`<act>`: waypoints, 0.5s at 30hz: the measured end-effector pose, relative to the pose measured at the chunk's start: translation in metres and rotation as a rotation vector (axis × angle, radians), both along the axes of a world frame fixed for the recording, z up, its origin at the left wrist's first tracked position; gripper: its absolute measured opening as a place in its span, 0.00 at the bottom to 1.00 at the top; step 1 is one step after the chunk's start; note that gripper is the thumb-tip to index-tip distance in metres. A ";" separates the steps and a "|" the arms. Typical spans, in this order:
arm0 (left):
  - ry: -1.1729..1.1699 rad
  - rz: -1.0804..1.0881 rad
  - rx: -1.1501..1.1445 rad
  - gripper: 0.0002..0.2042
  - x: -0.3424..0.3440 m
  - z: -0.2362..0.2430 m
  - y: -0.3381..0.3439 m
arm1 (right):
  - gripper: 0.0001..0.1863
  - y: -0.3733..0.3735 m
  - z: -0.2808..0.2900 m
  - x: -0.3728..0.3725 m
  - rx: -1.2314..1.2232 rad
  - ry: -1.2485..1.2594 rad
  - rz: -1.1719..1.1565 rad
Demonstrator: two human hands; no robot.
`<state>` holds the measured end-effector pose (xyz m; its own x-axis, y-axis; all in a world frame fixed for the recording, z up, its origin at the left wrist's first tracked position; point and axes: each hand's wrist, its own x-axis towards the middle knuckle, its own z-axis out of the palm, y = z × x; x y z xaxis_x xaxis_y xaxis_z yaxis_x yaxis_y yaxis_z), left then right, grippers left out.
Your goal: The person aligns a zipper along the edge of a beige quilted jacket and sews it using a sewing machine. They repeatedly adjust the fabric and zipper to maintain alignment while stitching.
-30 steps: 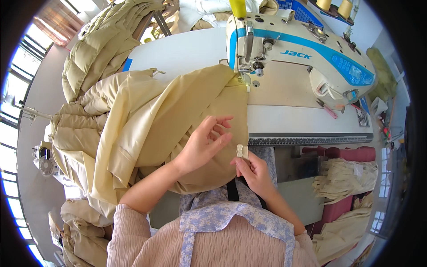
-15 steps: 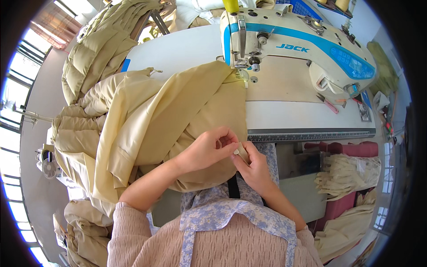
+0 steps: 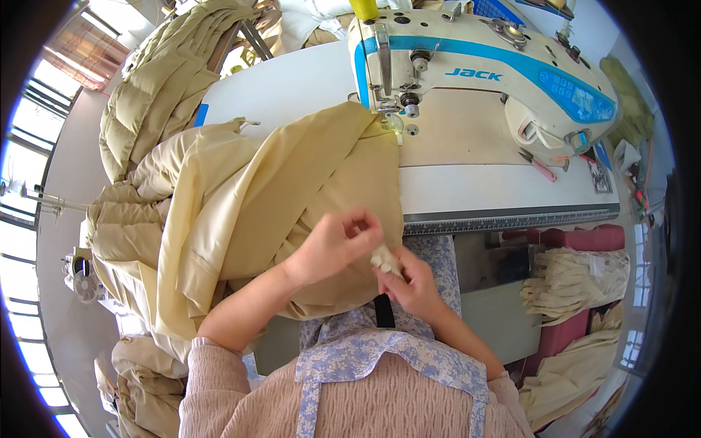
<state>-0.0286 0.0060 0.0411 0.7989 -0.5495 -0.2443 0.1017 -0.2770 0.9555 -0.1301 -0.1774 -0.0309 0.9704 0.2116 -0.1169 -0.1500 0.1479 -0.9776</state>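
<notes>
In my right hand [image 3: 412,283] a small cream strip of folded fabric [image 3: 385,260] is pinched between thumb and fingers. My left hand [image 3: 337,244] is curled just above the strip's upper end, thumb and forefinger pressed together; what those fingertips hold is too small to make out. Under my left hand spreads a large beige garment [image 3: 270,197], draped over the table's front edge and onto my lap. Its far corner reaches the needle area of a white and blue sewing machine [image 3: 482,62].
A black ruler strip [image 3: 511,220] runs along the table edge. Pink-handled snips [image 3: 541,168] lie below the machine head. Bundled cream strips [image 3: 573,283] sit at the right over dark pink fabric [image 3: 562,343]. Puffy olive garments [image 3: 153,95] are heaped at the far left.
My right hand has moved slightly down, and more of the cream strip shows between my hands. My left hand has shifted slightly left. The garment lies nearly as before.
</notes>
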 end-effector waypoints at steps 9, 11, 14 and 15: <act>0.080 -0.210 0.139 0.09 0.012 0.007 -0.002 | 0.08 -0.003 -0.021 -0.013 -0.210 -0.150 -0.226; 0.033 -0.243 0.140 0.08 0.004 0.005 -0.006 | 0.08 -0.006 -0.019 -0.005 -0.329 -0.234 -0.238; -0.034 -0.246 0.117 0.06 0.001 -0.001 -0.005 | 0.09 -0.004 -0.014 -0.002 -0.471 -0.329 -0.205; -0.055 -0.263 0.121 0.06 0.000 0.001 -0.005 | 0.09 -0.003 -0.015 -0.002 -0.500 -0.351 -0.199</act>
<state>-0.0284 0.0008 0.0423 0.6467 -0.7093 -0.2806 -0.0403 -0.3991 0.9160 -0.1319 -0.1802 -0.0456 0.9838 0.0255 0.1772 0.1750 -0.3468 -0.9215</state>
